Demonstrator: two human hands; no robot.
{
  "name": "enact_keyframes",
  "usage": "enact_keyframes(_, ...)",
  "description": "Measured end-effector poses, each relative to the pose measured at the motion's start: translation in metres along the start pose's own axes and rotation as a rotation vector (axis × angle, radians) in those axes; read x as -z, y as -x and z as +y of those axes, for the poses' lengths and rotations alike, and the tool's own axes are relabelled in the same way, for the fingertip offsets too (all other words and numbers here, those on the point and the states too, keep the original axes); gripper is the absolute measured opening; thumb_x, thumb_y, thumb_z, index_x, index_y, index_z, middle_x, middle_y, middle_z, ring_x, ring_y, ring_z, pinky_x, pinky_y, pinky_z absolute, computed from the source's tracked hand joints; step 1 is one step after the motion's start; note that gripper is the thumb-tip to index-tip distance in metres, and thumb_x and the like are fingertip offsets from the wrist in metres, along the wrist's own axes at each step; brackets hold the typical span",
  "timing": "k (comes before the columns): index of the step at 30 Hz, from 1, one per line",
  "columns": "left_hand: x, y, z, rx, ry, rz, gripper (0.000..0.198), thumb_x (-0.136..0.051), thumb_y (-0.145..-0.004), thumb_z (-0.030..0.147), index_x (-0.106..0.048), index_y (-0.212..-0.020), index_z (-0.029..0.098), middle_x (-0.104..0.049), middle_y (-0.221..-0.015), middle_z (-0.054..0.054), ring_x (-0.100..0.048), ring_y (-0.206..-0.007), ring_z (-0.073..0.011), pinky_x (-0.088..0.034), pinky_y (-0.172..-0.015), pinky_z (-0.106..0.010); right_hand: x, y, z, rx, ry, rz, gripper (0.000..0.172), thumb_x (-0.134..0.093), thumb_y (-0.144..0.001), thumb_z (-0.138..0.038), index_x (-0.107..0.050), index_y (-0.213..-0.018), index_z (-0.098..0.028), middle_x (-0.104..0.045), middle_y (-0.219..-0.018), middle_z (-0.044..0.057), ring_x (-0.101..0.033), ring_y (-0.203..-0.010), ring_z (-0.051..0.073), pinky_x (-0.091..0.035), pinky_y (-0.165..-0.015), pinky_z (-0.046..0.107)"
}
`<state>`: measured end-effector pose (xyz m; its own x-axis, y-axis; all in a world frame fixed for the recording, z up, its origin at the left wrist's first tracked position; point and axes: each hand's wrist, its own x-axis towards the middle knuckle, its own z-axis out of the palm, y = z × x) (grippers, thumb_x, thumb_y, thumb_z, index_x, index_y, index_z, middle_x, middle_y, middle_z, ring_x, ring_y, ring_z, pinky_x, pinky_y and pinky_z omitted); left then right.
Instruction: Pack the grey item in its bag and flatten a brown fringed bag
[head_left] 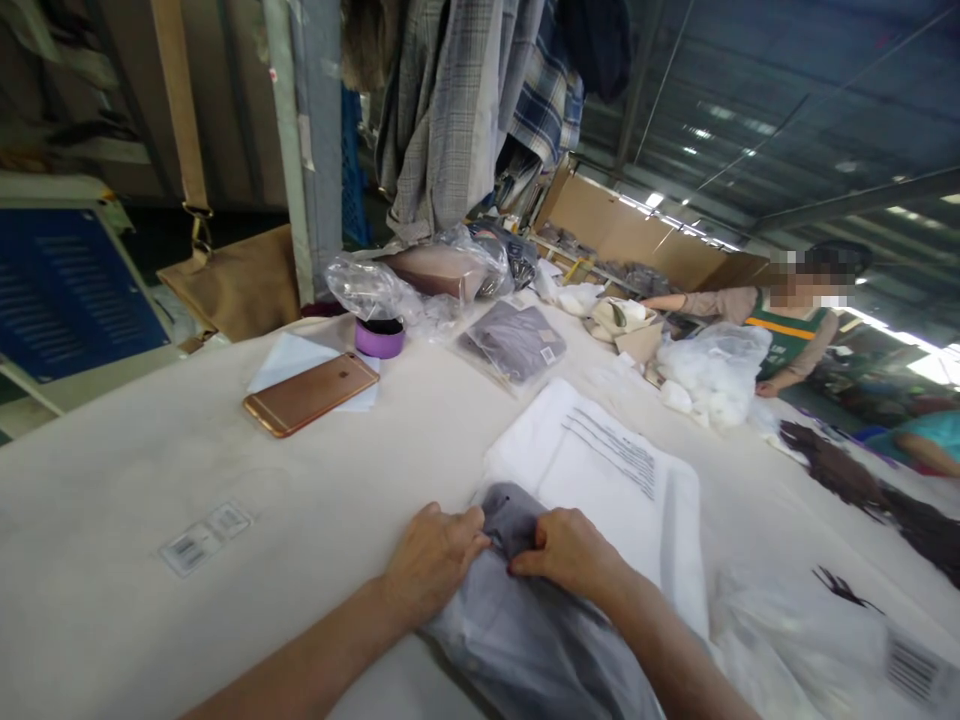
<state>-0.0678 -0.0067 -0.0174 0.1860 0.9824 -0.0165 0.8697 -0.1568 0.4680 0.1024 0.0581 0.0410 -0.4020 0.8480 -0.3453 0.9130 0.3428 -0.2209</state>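
Observation:
A grey folded garment in a clear plastic bag [536, 635] lies at the table's near edge, partly hidden by my forearms. At the bag's far end, my left hand [439, 555] pinches the plastic edge, fingers closed. My right hand [570, 550] grips the same end a little to the right, thumb and fingers pressed on the grey cloth [511, 510] and film. Under and beyond this end lies a stack of white plastic bags [600, 470] with printed dark text. Another bagged grey garment [514, 342] rests farther back.
On the left are a phone [311, 393] on pale blue paper, a purple tape roll [379, 338] and barcode stickers [206, 538]. More plastic bags [810, 640] lie at right. A person in a green apron [787, 340] stands across the table. Clothes [450, 110] hang behind.

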Motion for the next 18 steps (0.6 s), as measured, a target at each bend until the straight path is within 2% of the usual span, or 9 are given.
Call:
enact_keyframes(2,0.000,0.000,0.000,0.000,-0.003,0.002,0.015,-0.044,-0.092,0.030,-0.055,-0.090,0.019,-0.067,-0.079,-0.005,-0.063,-0.080,-0.0219,-0.040,-0.077,-0.033,0.001,0.004,0.009,-0.056,-0.001,0.044,0.023,-0.071,-0.059,-0.038,-0.058,-0.052,-0.020,-0.056,-0.050,0.000,-0.051,-0.050,0.015,-0.028,-0.045,0.025)
enact_keyframes(5,-0.001,0.001,0.000,0.007,-0.001,0.011,0.014,-0.044,-0.092,0.030,-0.054,-0.090,0.020,-0.067,-0.080,-0.004,-0.063,-0.080,-0.0216,-0.039,-0.078,-0.033,-0.011,0.025,0.010,-0.104,-0.005,0.187,0.015,-0.058,-0.077,-0.032,-0.061,-0.070,-0.020,-0.064,-0.066,0.002,-0.058,-0.062,0.016,-0.039,-0.054,0.026)
enact_keyframes(6,-0.001,0.001,0.000,0.010,0.001,0.015,0.014,-0.045,-0.092,0.030,-0.054,-0.090,0.020,-0.067,-0.080,-0.004,-0.063,-0.080,-0.0213,-0.039,-0.078,-0.033,-0.020,0.034,0.006,-0.051,-0.006,0.279,0.017,-0.050,-0.084,-0.030,-0.062,-0.078,-0.020,-0.066,-0.075,0.004,-0.060,-0.069,0.017,-0.043,-0.060,0.028)
enact_keyframes(8,-0.001,0.002,0.000,0.013,0.004,0.023,0.015,-0.044,-0.092,0.031,-0.054,-0.090,0.021,-0.068,-0.080,-0.003,-0.063,-0.079,-0.0204,-0.038,-0.079,-0.032,-0.044,0.052,-0.006,0.196,0.023,0.522,0.028,-0.038,-0.091,-0.033,-0.061,-0.098,-0.020,-0.068,-0.094,0.006,-0.063,-0.085,0.019,-0.047,-0.074,0.031)
enact_keyframes(10,0.000,0.002,0.000,0.021,0.005,0.032,0.015,-0.044,-0.091,0.032,-0.054,-0.090,0.021,-0.068,-0.081,-0.002,-0.063,-0.080,-0.0199,-0.038,-0.080,-0.032,-0.069,0.066,-0.019,0.465,0.136,0.766,0.043,-0.040,-0.089,-0.046,-0.056,-0.115,-0.015,-0.066,-0.108,0.012,-0.062,-0.098,0.024,-0.048,-0.082,0.036)
enact_keyframes(11,0.000,0.003,0.000,0.027,0.004,0.036,0.015,-0.044,-0.091,0.032,-0.054,-0.090,0.022,-0.067,-0.081,-0.002,-0.062,-0.081,-0.0200,-0.038,-0.080,-0.031,-0.080,0.070,-0.023,0.531,0.193,0.839,0.054,-0.044,-0.086,-0.052,-0.052,-0.121,-0.012,-0.064,-0.113,0.015,-0.060,-0.103,0.027,-0.048,-0.084,0.039)
enact_keyframes(14,0.002,0.003,0.001,0.053,-0.001,0.047,0.015,-0.044,-0.091,0.032,-0.056,-0.088,0.022,-0.066,-0.080,-0.003,-0.061,-0.081,-0.0214,-0.038,-0.076,-0.030,-0.099,0.084,-0.016,0.629,0.307,0.881,0.066,-0.048,-0.083,-0.055,-0.045,-0.130,-0.009,-0.062,-0.117,0.013,-0.059,-0.106,0.028,-0.049,-0.086,0.042)
enact_keyframes(16,0.003,0.003,0.001,0.065,0.008,0.058,0.016,-0.044,-0.090,0.031,-0.056,-0.087,0.022,-0.065,-0.078,-0.003,-0.060,-0.080,-0.0220,-0.038,-0.074,-0.030,-0.108,0.097,0.005,0.689,0.394,0.857,0.054,-0.045,-0.087,-0.045,-0.043,-0.132,-0.014,-0.064,-0.115,0.005,-0.062,-0.103,0.024,-0.052,-0.083,0.039)
enact_keyframes(18,0.003,0.004,0.000,0.072,0.033,0.074,0.014,-0.046,-0.089,0.031,-0.056,-0.086,0.022,-0.064,-0.076,-0.002,-0.059,-0.079,-0.0219,-0.038,-0.072,-0.029,-0.123,0.112,0.032,0.601,0.488,0.921,0.041,-0.041,-0.089,-0.033,-0.049,-0.128,-0.022,-0.066,-0.110,0.002,-0.065,-0.095,0.022,-0.054,-0.076,0.036)
